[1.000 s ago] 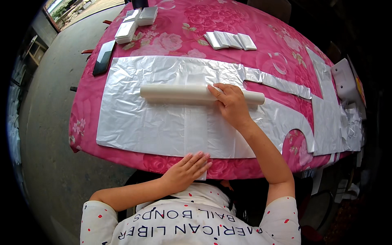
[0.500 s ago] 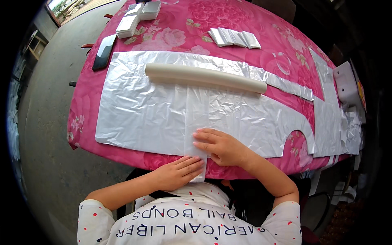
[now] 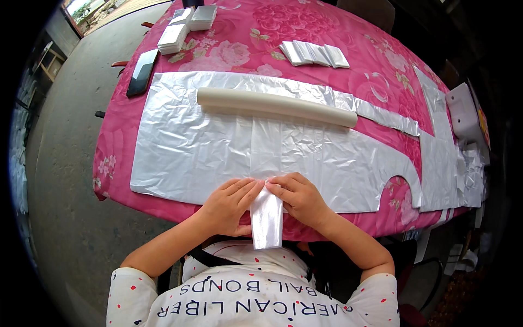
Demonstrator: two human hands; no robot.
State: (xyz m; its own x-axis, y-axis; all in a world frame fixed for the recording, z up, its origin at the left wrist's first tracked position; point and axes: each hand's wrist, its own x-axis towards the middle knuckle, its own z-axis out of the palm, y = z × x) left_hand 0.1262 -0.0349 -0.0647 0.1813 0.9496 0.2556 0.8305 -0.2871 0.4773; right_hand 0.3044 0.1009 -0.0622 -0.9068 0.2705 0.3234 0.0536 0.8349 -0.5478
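A large silvery-white plastic bag or sheet (image 3: 185, 147) with a curved cut-out at its right end lies flat on the table. In front of me, a narrow folded strip of the same plastic (image 3: 267, 224) extends over the table's near edge. My left hand (image 3: 231, 204) holds the strip's far end from the left, fingers pressed together. From the right, my right hand (image 3: 298, 199) pinches the same end, fingertips nearly meeting the left ones. What lies under the fingertips is hidden. Beyond both hands, a pale cylindrical roll (image 3: 275, 106) rests across the sheet.
A pink floral cloth (image 3: 229, 52) covers the table. Folded plastic packets (image 3: 316, 54) lie at the far side, with stacked packets (image 3: 173, 38) at the far left. A dark phone (image 3: 143, 73) is near the left edge. At right are more plastic sheets (image 3: 438, 174) and a white container (image 3: 463, 111).
My left hand has moved up from lying flat over the strip near the table edge to its far end. My right hand has shifted slightly, and the fingertips have come together, uncovering the near part.
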